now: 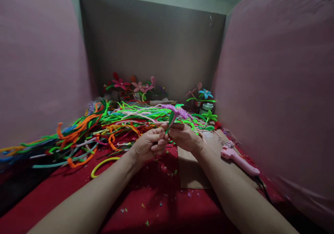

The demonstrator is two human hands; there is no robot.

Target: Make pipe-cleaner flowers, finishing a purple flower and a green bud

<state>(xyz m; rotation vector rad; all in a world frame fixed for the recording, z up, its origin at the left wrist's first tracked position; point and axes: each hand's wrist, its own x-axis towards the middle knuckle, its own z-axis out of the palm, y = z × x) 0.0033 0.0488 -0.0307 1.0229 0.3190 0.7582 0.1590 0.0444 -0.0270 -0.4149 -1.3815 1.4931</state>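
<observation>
Forearms lead to hands gripping a purple flower between them.

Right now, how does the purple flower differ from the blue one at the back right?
The left hand and right hand hold the purple flower; neither touches the blue flower. The purple flower shows nearly side-on; the blue flower's petals open toward the camera. The purple flower looks larger in view than the blue flower. Both have several petals.

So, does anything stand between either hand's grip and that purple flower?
Nothing visible does: the left hand's grip and the right hand's grip are both on the purple flower, near its base. The fuzzy stems lie beyond, not between.
</observation>
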